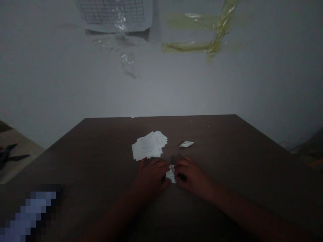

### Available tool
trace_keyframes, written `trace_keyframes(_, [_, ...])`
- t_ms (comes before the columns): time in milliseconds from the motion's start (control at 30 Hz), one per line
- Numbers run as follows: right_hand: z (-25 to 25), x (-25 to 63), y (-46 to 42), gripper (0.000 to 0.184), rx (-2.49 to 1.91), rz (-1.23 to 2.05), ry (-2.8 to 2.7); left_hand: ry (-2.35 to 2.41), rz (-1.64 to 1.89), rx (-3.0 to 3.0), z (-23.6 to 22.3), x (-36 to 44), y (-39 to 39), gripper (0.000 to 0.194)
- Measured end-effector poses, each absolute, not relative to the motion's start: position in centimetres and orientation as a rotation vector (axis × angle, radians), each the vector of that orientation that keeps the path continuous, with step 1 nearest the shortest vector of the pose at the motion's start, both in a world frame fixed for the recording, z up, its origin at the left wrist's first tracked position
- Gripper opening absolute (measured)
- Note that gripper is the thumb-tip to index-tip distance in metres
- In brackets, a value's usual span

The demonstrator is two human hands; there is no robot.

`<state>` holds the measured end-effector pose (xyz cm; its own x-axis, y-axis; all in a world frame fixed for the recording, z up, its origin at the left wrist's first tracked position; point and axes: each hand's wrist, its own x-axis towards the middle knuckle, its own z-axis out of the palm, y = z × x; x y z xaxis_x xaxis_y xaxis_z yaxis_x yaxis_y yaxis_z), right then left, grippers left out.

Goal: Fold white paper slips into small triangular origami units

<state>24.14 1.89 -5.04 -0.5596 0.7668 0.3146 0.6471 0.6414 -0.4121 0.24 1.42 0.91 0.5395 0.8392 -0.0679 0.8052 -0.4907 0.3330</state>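
1. My left hand (152,174) at nine o'clock and right hand (193,176) at three flank a small paper slip (171,174), fingers curled to its edges; I can't tell whether either pinches it.
2. I seem to be folding or straightening it.
3. Next calls for light fingertips, I judge; the paper pile (147,146) lies at eleven o'clock.

The brown wood-grain table (101,144) has a messy pile of printed papers (148,146). A folded paper (186,144) sits nearer the right edge. A tiny white scrap (134,117) lies at the back edge.
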Motion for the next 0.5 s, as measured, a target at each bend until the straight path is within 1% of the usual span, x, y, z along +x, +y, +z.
trace_keyframes(233, [-6.1, 24.3, 4.2, 0.015, -1.173, 0.226, -2.326, 1.376, 0.104, 2.466, 1.2, 0.5, 1.5, 0.04])
trace_keyframes(367, [-6.9, 24.4, 5.1, 0.015, -1.202, 0.218, -2.279, 1.379, 0.118, 2.488, 0.8, 0.3, 1.9, 0.039])
trace_keyframes(500, [-7.2, 24.5, 5.3, 0.014, -1.194, 0.195, -2.264, 1.375, 0.107, 2.485, 0.7, 0.1, 1.7, 0.041])
